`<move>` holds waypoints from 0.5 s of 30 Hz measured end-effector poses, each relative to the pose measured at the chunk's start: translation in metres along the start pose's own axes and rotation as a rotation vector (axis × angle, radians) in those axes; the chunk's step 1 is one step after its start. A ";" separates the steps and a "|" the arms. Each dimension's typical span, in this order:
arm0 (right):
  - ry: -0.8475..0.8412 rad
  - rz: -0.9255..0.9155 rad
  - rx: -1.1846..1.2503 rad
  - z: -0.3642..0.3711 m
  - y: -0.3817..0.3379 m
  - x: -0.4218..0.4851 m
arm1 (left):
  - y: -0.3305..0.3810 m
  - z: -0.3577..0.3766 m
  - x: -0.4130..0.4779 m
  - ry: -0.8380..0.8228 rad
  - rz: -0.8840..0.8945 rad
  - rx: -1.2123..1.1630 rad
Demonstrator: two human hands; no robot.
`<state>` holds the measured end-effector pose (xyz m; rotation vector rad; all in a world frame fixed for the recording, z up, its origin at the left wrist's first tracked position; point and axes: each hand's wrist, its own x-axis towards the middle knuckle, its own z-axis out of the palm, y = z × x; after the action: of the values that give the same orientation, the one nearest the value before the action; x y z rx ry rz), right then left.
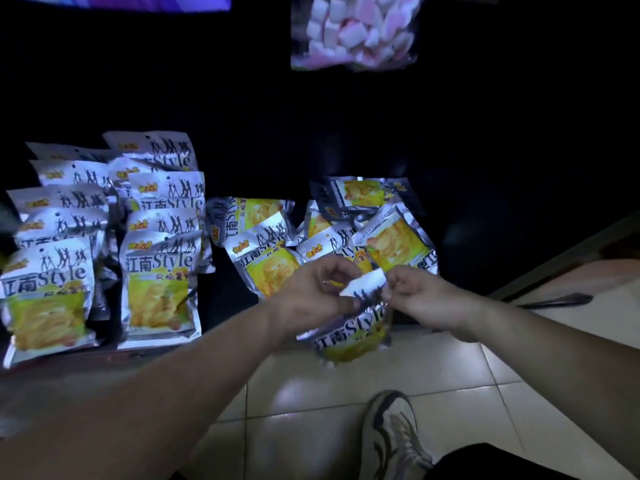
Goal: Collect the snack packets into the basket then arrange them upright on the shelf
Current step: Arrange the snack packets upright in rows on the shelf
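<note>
Leftmost, a left row of packets point(48, 289) is seen standing upright on a dark shelf point(225, 306), packed one behind another, silver tops and yellow fronts turned to the camera. Just beside it a second row of packets point(161, 282) is stood the same way, its front packet close to the shelf edge. A narrow strip of bare shelf is left between this row and what lies further right.

Next, a loose heap of packets point(346, 230) is noted on the shelf, lying flat and crossed over one another at odd angles, none upright.

Before the heap, a held packet point(353, 327) is gripped by both hands. Its top edge is pinched by the left hand point(311, 296), fingers curled over the front and the thumb at its left side. The top right corner is pinched by the right hand point(422, 299), fingers likewise curled. The packet is hung below the hands, tilted, printed face to the camera, out past the shelf edge and over the tiled floor point(311, 393). It is blurred at its lower end.

High above, a clear bag of marshmallows point(356, 29), pink and white, is seen against the dark.

Lower right, a shoe point(391, 441) is planted on the tiles.
</note>
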<state>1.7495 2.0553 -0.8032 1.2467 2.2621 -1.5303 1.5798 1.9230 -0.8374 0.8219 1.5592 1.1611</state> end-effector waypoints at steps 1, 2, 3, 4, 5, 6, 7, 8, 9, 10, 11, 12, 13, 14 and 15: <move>0.080 -0.017 -0.008 -0.005 -0.010 -0.004 | 0.008 -0.009 -0.003 0.080 0.020 0.008; 0.163 -0.034 0.011 -0.008 -0.021 -0.009 | 0.017 -0.018 -0.008 0.149 0.037 0.005; 0.235 -0.049 0.060 -0.012 -0.033 -0.013 | 0.027 -0.026 -0.015 0.199 0.038 0.000; 0.295 -0.059 0.110 -0.014 -0.045 -0.018 | 0.036 -0.035 -0.023 0.231 0.044 -0.018; 0.338 -0.076 0.153 -0.015 -0.058 -0.025 | 0.045 -0.042 -0.032 0.264 0.049 -0.062; 0.374 -0.093 0.191 -0.014 -0.069 -0.031 | 0.054 -0.048 -0.043 0.304 0.067 -0.134; 0.408 -0.113 0.230 -0.012 -0.079 -0.035 | 0.062 -0.053 -0.053 0.344 0.086 -0.198; 0.445 -0.124 0.273 -0.008 -0.090 -0.040 | 0.070 -0.057 -0.064 0.362 0.100 -0.240; 0.479 -0.131 0.327 -0.004 -0.099 -0.043 | 0.077 -0.062 -0.076 0.349 0.106 -0.253; 0.516 -0.136 0.390 0.001 -0.109 -0.046 | 0.083 -0.065 -0.086 0.318 0.106 -0.244; 0.558 -0.133 0.450 0.005 -0.118 -0.047 | 0.086 -0.068 -0.096 0.290 0.098 -0.220; 0.595 -0.134 0.510 0.009 -0.128 -0.049 | 0.090 -0.071 -0.106 0.279 0.093 -0.198; 0.619 -0.139 0.580 0.015 -0.136 -0.051 | 0.091 -0.074 -0.115 0.293 0.086 -0.185; 0.620 -0.144 0.661 0.020 -0.144 -0.051 | 0.092 -0.077 -0.123 0.329 0.081 -0.187; 0.602 -0.151 0.725 0.026 -0.151 -0.051 | 0.092 -0.080 -0.129 0.378 0.077 -0.200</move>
<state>1.6694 1.9850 -0.6819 1.9739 2.1992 -2.4358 1.5362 1.8126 -0.7059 0.5547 1.6876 1.5698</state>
